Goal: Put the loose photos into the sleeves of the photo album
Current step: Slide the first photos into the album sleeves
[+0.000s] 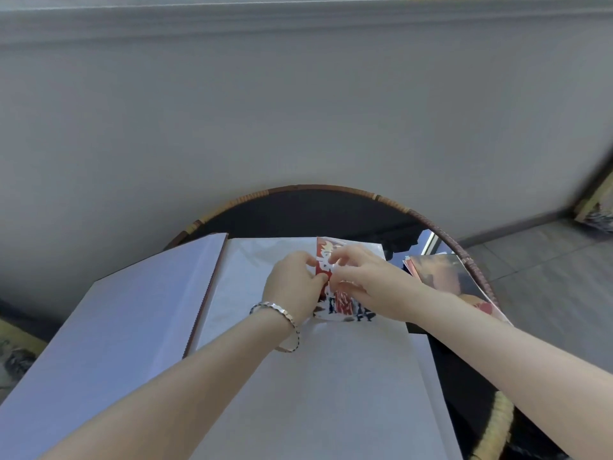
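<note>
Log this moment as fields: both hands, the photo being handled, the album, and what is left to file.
photo album: open on the round table, blank pages showing
left hand: pinches the photo's left edge; bracelet on the wrist
right hand: fingers curled on the photo's right side
photo: red and white print, over the right page; how far into a sleeve, cannot tell
loose photos: stack right of the album, by the table's rim
</note>
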### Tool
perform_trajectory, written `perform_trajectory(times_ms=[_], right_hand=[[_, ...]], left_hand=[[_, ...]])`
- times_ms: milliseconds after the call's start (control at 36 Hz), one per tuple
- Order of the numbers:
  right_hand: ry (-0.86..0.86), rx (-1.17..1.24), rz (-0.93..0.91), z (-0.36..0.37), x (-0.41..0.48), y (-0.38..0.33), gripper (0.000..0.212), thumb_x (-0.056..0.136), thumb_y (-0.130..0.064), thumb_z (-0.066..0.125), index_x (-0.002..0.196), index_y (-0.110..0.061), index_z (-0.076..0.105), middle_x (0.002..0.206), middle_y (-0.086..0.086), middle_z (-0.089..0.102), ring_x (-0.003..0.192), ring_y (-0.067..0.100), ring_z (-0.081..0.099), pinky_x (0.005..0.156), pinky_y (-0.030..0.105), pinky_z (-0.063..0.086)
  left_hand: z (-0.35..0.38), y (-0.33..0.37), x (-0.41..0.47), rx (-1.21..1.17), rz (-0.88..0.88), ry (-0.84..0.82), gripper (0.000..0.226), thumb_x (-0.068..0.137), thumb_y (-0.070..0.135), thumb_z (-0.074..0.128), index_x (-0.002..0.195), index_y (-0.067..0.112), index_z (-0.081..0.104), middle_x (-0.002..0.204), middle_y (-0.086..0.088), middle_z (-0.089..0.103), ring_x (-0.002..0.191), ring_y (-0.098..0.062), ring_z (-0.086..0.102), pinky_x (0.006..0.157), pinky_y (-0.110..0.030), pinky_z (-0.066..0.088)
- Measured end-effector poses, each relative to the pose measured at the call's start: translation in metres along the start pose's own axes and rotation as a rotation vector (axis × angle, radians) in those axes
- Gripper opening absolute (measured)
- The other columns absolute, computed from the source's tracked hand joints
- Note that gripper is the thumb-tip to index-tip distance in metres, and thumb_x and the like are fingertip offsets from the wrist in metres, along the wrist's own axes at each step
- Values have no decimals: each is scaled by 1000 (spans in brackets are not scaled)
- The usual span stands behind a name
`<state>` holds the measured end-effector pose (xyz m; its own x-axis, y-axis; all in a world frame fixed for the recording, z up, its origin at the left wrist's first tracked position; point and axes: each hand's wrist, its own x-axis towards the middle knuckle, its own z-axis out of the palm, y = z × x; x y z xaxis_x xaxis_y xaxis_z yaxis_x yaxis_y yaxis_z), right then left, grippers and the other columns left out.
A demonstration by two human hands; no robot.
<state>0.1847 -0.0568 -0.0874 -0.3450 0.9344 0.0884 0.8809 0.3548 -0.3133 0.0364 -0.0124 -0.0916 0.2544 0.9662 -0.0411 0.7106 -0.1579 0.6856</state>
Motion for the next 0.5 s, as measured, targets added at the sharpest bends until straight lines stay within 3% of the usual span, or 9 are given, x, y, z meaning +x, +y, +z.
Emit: perform_trajectory(times_ms=[111, 194, 278, 333, 500], right_hand=[[161, 161, 147, 8, -9, -1, 30, 96, -15, 48, 124, -19, 57, 137, -4, 42, 121, 5, 39, 91, 0, 26], [278, 213, 343, 19, -26, 0, 37, 98, -17, 44, 135, -21, 46, 138, -7, 41, 116, -5, 33, 84, -11, 15], [254, 210, 477, 29, -48, 1, 39, 97, -20, 43, 136, -23, 42, 143, -9, 35, 129, 3, 30, 89, 4, 17], [240, 219, 507, 32, -58, 0, 41, 97, -19, 45, 137, -21, 40, 144, -8, 34, 133, 5, 28, 89, 6, 16], [209, 279, 526, 38, -69, -2, 43, 97, -19, 45, 139, -19, 39, 148, -8, 27, 136, 3, 23, 92, 3, 10]], left_hand=[[0, 1, -1, 16, 8, -3, 31, 88, 29, 64, 112, 10, 63, 100, -5, 66, 80, -14, 58, 73, -22, 48], [3, 2, -3, -46, -14, -36, 17, 86, 24, 66, 99, 13, 64, 92, -7, 68, 79, -17, 65, 72, -26, 53], [10, 4, -1, 87, 18, -16, 18, 91, 26, 59, 94, 11, 68, 89, -3, 69, 77, -16, 64, 68, -23, 52], [12, 6, 0, 134, 2, -23, 20, 91, 26, 59, 91, 9, 69, 86, -6, 69, 79, -20, 65, 66, -25, 50], [3, 9, 9, -205, -174, -51, 9, 85, 9, 65, 87, 7, 73, 82, -6, 70, 77, -20, 66, 76, -29, 55]])
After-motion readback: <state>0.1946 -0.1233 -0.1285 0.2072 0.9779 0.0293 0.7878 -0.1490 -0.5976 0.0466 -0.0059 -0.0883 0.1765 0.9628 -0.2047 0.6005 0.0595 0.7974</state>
